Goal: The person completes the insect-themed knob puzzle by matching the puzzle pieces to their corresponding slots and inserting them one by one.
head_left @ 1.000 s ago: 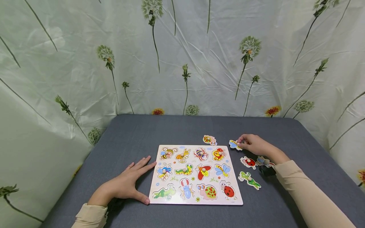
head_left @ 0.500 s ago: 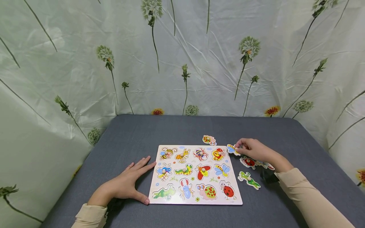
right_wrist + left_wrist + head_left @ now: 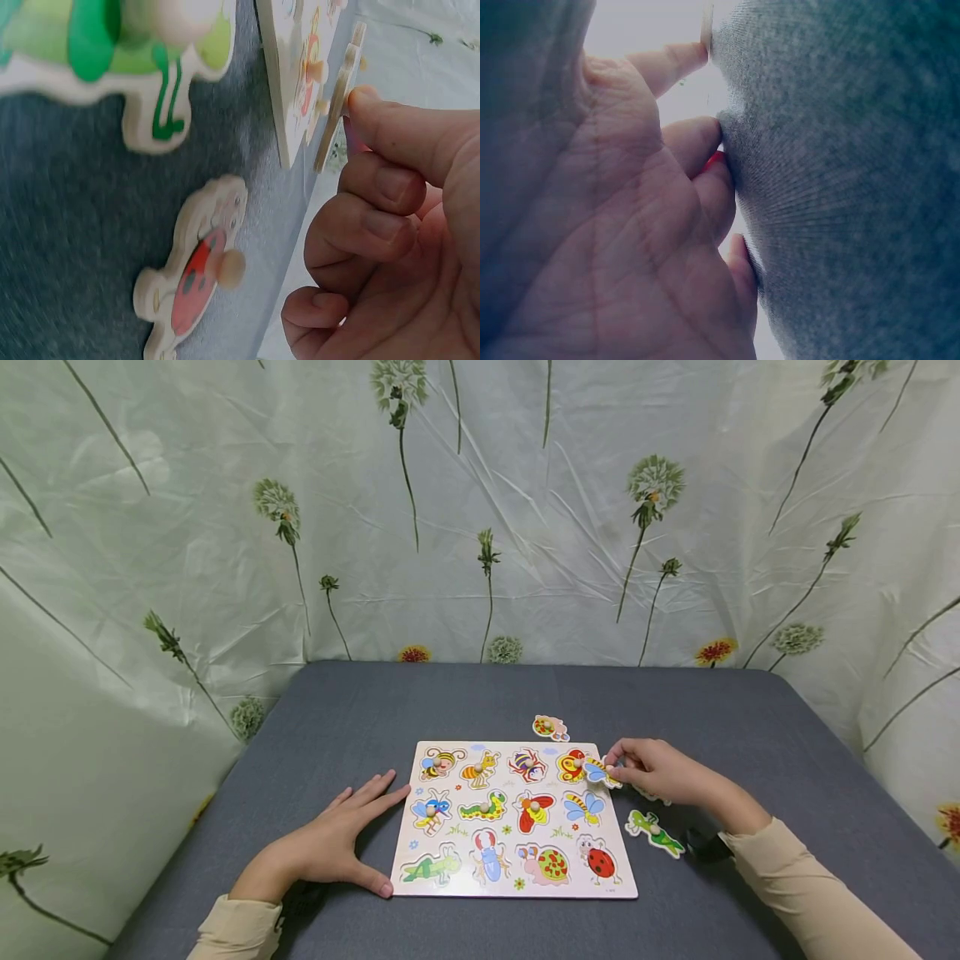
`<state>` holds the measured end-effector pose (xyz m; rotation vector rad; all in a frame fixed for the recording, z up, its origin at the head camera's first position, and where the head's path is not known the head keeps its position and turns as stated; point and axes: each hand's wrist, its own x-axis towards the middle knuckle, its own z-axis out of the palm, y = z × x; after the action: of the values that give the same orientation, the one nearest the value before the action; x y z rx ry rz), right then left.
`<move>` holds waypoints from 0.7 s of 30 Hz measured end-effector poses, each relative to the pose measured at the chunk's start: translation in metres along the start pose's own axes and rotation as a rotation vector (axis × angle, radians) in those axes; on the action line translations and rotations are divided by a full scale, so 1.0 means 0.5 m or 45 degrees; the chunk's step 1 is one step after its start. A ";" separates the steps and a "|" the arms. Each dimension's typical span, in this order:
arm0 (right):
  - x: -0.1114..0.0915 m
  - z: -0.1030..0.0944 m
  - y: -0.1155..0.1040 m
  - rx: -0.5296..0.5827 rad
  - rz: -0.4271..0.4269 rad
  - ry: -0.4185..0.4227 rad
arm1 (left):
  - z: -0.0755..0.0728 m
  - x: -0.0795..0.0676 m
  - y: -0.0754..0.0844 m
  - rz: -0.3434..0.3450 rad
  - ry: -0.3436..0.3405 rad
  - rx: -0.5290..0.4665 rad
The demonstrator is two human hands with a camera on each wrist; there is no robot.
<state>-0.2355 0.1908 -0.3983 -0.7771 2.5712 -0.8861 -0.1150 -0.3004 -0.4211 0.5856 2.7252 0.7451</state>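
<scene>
My right hand (image 3: 667, 772) pinches a blue-winged dragonfly puzzle piece (image 3: 597, 772) between thumb and fingers. The piece is above the upper right edge of the insect peg puzzle board (image 3: 555, 892), overlapping the butterfly piece (image 3: 572, 766) in the head view. In the right wrist view the dragonfly piece (image 3: 341, 97) is edge-on, beside the board (image 3: 279, 97). My left hand (image 3: 330, 843) lies spread at the board's left side, thumb at the lower corner and fingertips touching the edge. A matching dragonfly picture (image 3: 584, 808) shows in the middle row.
A snail piece (image 3: 550, 727) lies behind the board. Right of it are a green grasshopper piece (image 3: 655, 833) and a ladybug piece (image 3: 196, 281), mostly hidden by my right hand in the head view. Several knobbed pieces sit in the board. A floral curtain (image 3: 450, 568) hangs behind the table.
My right hand has carried the dragonfly piece leftward and toward me, from the table beyond the board's corner to over its right edge. The left hand has stayed still.
</scene>
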 end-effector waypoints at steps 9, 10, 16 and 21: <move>-0.003 0.015 -0.012 -0.005 -0.082 -0.021 | 0.000 0.001 0.001 0.001 0.000 -0.003; -0.003 0.017 -0.013 -0.004 -0.087 -0.029 | 0.000 0.001 0.001 0.000 0.001 -0.004; -0.001 0.028 -0.020 0.006 -0.114 -0.059 | 0.001 0.001 0.000 -0.007 0.000 -0.006; 0.000 0.038 -0.025 0.012 -0.131 -0.076 | 0.001 0.001 -0.001 -0.005 0.001 -0.002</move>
<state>-0.2221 0.1737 -0.4048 -0.9267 2.4923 -0.8904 -0.1154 -0.3004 -0.4217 0.5799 2.7257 0.7465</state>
